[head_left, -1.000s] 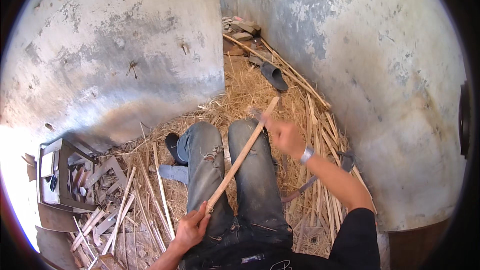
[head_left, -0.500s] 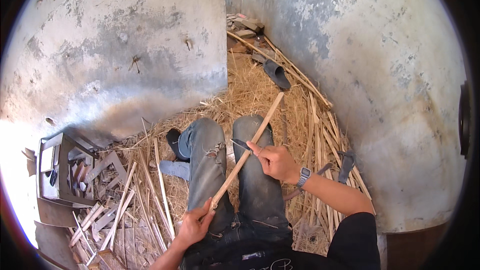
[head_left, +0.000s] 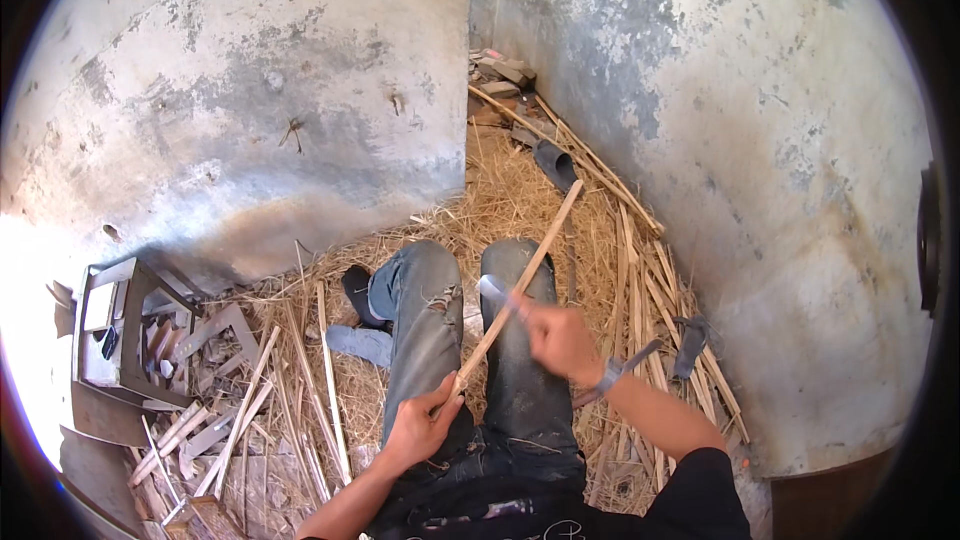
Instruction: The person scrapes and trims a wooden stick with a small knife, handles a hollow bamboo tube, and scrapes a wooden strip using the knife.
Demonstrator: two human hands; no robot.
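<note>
A long, pale wooden strip (head_left: 549, 233) slants over my thighs, its far end beyond my right knee. Its near end is gripped between the thumb and fingers of my left hand (head_left: 420, 428), low over my lap. My right hand (head_left: 562, 342), smeared by motion, is closed on a knife (head_left: 493, 288). The blade shows blurred just left of the strip, pointing up and left, and the handle is hidden in the fist. Blade and strip cross close together; whether the edge touches the wood I cannot tell.
Straw-like shavings (head_left: 500, 175) cover the floor. Long strips (head_left: 625, 285) lie along the right wall, with a dark slipper (head_left: 690, 348) on them. Another slipper (head_left: 553, 165) lies ahead. A wooden frame (head_left: 130, 335) and scrap pieces (head_left: 215, 340) stand and lie at left.
My right hand has moved a little nearer along the strip, and the knife blade has tilted upward and blurred. My left hand keeps its hold. The whole view has shifted slightly.
</note>
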